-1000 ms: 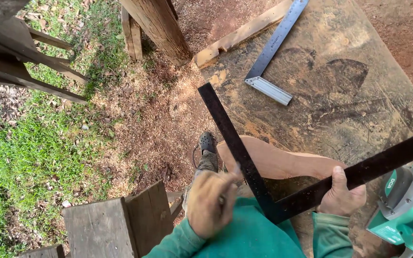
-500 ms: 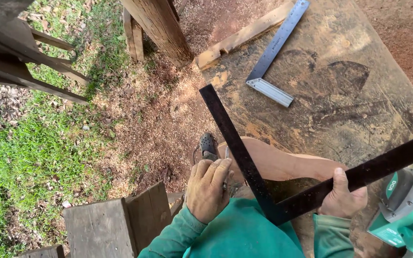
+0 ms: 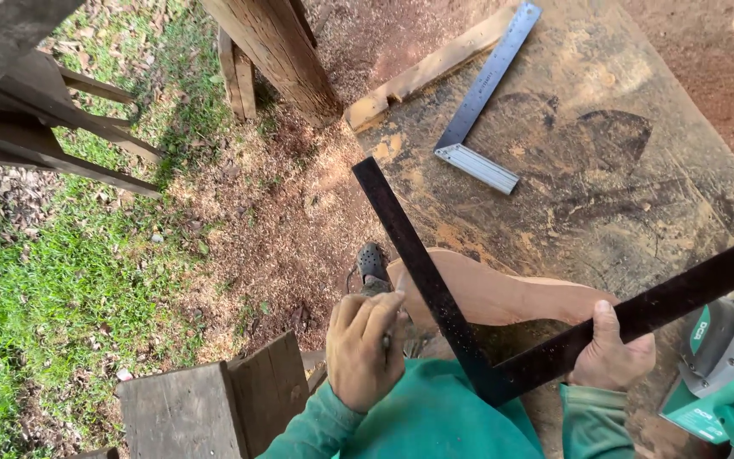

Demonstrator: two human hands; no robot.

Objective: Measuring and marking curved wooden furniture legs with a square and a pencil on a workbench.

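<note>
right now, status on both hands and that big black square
Right hand gripping large black framing square over cut wood piece. Left hand closed on a thin tool, type unclear. Nothing in the way.

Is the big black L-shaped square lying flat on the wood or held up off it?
Held up. The right hand grips one arm of the black square, near its corner, and its blades hang tilted above the curved wooden piece and the board.

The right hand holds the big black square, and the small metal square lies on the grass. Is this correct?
Not quite. In the head view the right hand does hold the black square, but the small metal square lies on the wooden board, not on the grass.
</note>
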